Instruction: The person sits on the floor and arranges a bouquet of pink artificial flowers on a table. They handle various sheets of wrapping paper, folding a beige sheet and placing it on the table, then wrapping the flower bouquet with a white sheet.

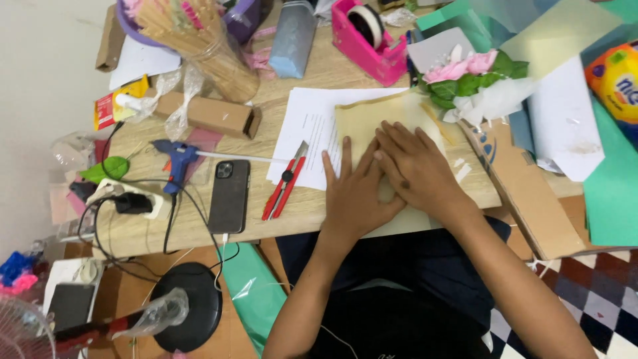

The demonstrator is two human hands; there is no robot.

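On the wooden table [199, 229], both hands press flat a tan paper sheet [372, 119].

Tan paper sheet [372, 119] laid flat on white printed pages [309, 126] at desk edge, pressed under both hands.

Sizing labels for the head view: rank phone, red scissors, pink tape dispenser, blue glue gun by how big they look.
1. Phone, largest.
2. Pink tape dispenser, close behind; partly cut off at the top edge and farther from the camera, so that gap is unsure.
3. Red scissors and blue glue gun look alike; not ranked.
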